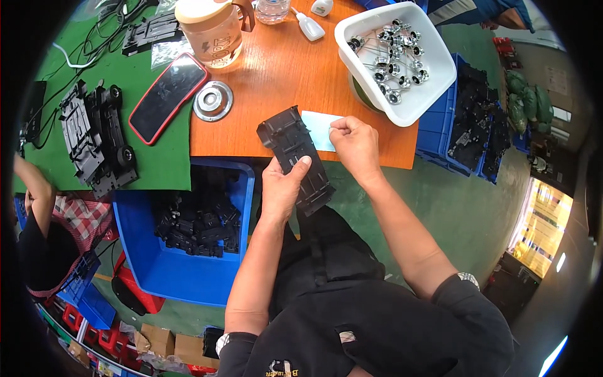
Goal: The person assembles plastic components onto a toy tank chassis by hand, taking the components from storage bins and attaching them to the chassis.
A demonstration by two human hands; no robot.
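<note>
My left hand (282,187) grips a black plastic toy car chassis (299,154), its thumb laid over the middle. The chassis is tilted and held just off the table's front edge. At the right end of a light blue sheet of paper (318,131), the fingers of my right hand (355,143) are pinched together. What they hold, if anything, is hidden or too small to name. Beyond that hand stands a white tub (436,94) with several shiny metal-and-black wheels on thin axles (396,60).
On the wooden table (276,75) are a jug (217,38), a round metal dish (213,101) and a small white bottle (309,26). A red-cased phone (168,97) and more black chassis (88,132) lie left. Blue crates (160,267) (440,129) hold black parts. A person's arm (38,182) shows far left.
</note>
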